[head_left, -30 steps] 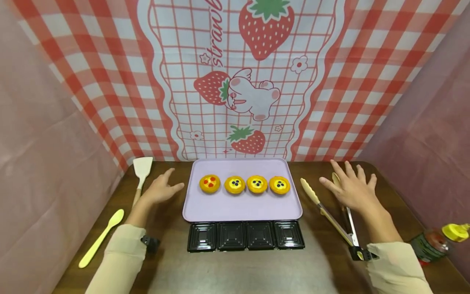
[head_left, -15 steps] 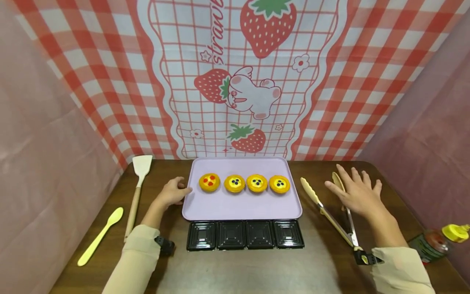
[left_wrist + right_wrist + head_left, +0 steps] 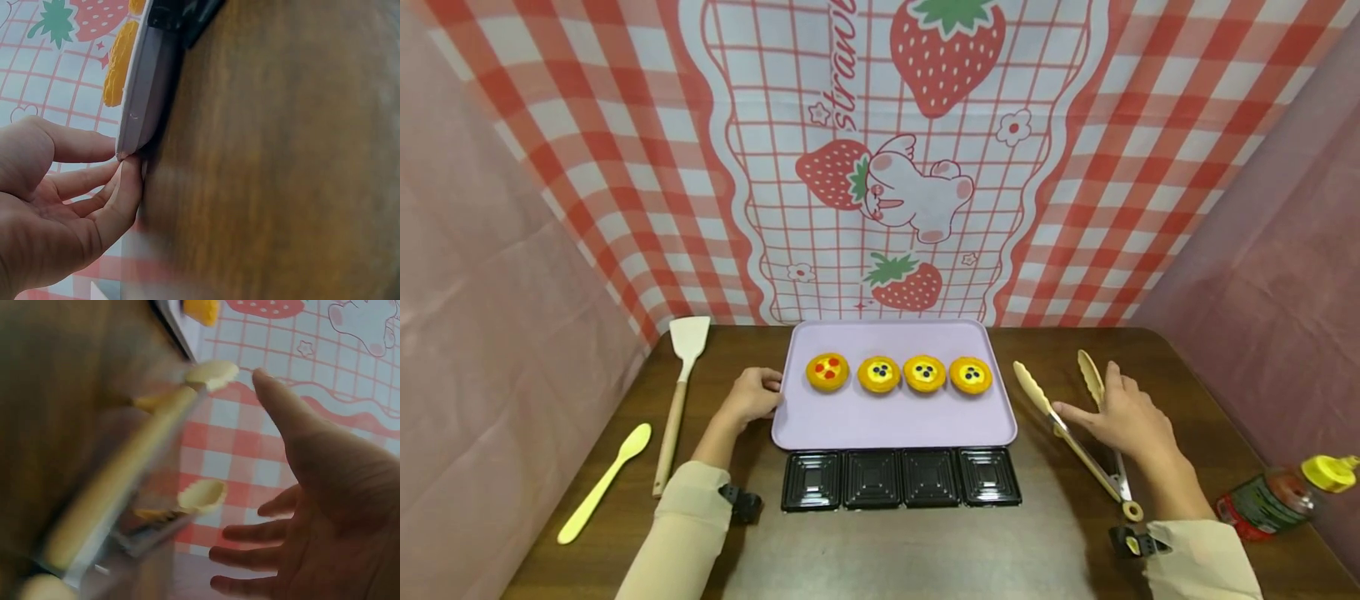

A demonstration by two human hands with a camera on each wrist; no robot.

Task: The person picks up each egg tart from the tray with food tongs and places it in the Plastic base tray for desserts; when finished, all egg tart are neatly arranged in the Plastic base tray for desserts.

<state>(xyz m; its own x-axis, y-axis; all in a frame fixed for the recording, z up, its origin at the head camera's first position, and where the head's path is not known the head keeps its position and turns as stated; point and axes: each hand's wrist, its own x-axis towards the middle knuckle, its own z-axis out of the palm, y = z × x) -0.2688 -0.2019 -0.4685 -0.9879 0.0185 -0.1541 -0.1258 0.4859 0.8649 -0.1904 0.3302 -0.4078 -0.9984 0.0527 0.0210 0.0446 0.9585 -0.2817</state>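
Note:
My left hand point(image 3: 754, 396) is at the left edge of a lilac tray point(image 3: 891, 427). In the left wrist view its thumb and fingers pinch the tray's rim point(image 3: 134, 106). On the tray sit one tart with red topping point(image 3: 827, 372) and, in a row to its right, several tarts with dark blue toppings point(image 3: 924, 374). Over the right arm of spread tongs point(image 3: 1084, 454) hovers my right hand point(image 3: 1131, 421). The right wrist view has its fingers extended and apart from the tongs point(image 3: 125, 481), which are blurred there.
Directly in front of the tray lies a black plastic container point(image 3: 872, 481) with several square compartments. A white spatula point(image 3: 688, 342) with a wooden handle and a pale yellow spoon point(image 3: 604, 483) lie at left. A yellow-capped bottle point(image 3: 1270, 504) lies tilted at right. Patterned cloth point(image 3: 902, 208) hangs behind.
My left hand has moved right to the tray's edge and taken hold of its rim. My right hand has shifted slightly down, its fingers closer together. Tray and tarts look unmoved.

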